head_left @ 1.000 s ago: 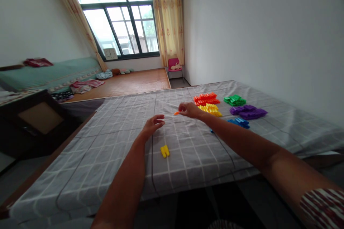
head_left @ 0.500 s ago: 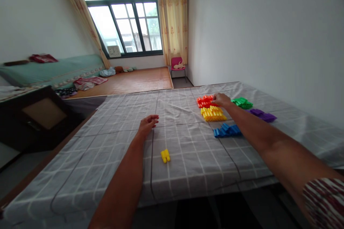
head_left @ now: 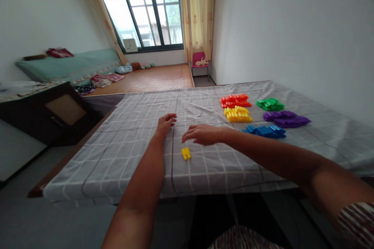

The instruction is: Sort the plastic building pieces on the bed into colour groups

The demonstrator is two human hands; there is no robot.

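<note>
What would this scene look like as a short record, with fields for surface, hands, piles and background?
surface: gray checked cloth
left hand: fingers curled, contents unclear
right hand: fingers apart, near the small yellow item
piles: red pile, yellow pile, green pile, purple pile, blue pile
background: window, pink chair

On the cloth (head_left: 117,148), five piles (head_left: 237,114) are grouped at right: two at far left of the group, one behind the other, two farther right, also one behind the other, and one nearest. Two pieces (head_left: 186,153) are placed left of the piles, near the front edge, with the right hand (head_left: 200,135) held just behind and the left hand (head_left: 166,121) to its left (slightly farther back). Beyond the cloth, a platform (head_left: 157,76) is found at left, with a chair (head_left: 199,56) to its right.
</note>
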